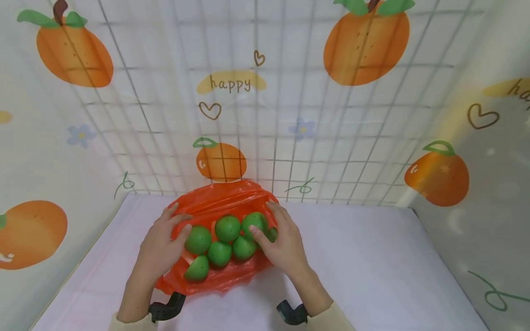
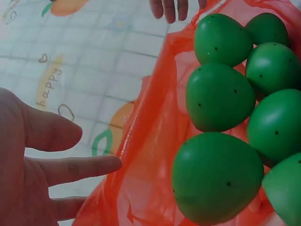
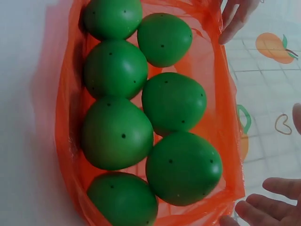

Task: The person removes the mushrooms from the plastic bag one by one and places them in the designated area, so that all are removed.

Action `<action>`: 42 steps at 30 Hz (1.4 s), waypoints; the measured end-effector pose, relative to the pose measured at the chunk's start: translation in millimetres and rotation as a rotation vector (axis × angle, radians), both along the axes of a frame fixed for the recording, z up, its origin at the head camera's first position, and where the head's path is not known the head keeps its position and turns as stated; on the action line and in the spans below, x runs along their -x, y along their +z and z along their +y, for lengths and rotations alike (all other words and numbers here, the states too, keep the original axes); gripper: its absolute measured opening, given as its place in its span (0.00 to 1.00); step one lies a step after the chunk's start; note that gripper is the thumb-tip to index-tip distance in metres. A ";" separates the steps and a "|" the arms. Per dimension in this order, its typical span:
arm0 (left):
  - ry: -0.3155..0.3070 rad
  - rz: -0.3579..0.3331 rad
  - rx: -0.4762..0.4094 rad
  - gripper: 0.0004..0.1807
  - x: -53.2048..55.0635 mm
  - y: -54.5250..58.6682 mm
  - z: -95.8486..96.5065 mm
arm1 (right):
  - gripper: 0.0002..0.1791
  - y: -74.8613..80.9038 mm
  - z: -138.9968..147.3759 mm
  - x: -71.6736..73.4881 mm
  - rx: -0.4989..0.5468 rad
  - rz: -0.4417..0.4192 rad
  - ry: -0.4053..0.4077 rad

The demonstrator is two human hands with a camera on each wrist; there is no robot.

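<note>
Several smooth green fruit-like balls (image 1: 227,228) with small black dots lie bunched in a red plastic bag (image 1: 244,195), which is spread wide with its mouth facing up. At the bag's left side is my left hand (image 1: 159,246), thumb apart from the fingers. In the left wrist view, one straight fingertip of my left hand (image 2: 33,160) meets the bag's rim (image 2: 123,155). My right hand (image 1: 285,241) is at the bag's right side, its thumb close to a green ball (image 1: 254,221). Spread fingers of my right hand (image 3: 273,205) show beside the bag's corner in the right wrist view.
The bag lies on a white-covered table (image 1: 356,257). Behind it rises a white sheet over a wire grid (image 1: 290,170), printed with oranges and the word happy. A similar printed sheet (image 1: 497,184) closes off the right side, and another the left.
</note>
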State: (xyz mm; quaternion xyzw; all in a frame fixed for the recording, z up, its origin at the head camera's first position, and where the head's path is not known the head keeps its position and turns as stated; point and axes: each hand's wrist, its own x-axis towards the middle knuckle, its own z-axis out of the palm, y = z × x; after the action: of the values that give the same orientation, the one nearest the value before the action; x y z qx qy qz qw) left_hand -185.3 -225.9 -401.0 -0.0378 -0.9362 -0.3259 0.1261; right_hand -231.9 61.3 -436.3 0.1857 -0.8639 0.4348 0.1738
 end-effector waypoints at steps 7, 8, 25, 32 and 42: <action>0.049 -0.019 0.018 0.21 1.3 -3.1 -5.1 | 0.41 -6.8 -5.4 0.5 0.012 -0.016 -0.003; 0.055 -0.021 0.018 0.21 1.9 -4.2 -6.1 | 0.41 -8.1 -6.3 0.8 0.013 -0.020 -0.003; 0.040 -0.009 -0.070 0.29 13.3 -10.3 -22.4 | 0.40 -21.0 -15.1 3.6 0.037 -0.043 -0.032; 0.030 -0.044 -0.124 0.33 13.8 -7.2 -23.8 | 0.36 -26.2 -16.1 4.0 0.061 -0.034 -0.040; 0.028 -0.057 -0.123 0.32 15.0 -8.2 -23.3 | 0.38 -32.2 -20.7 5.9 0.061 -0.099 -0.088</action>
State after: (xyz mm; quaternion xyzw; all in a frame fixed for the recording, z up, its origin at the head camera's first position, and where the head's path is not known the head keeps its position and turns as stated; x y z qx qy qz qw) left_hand -200.3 -249.2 -409.2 -0.0074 -0.9180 -0.3822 0.1059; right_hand -237.8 40.6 -468.5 0.1204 -0.8651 0.4614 0.1556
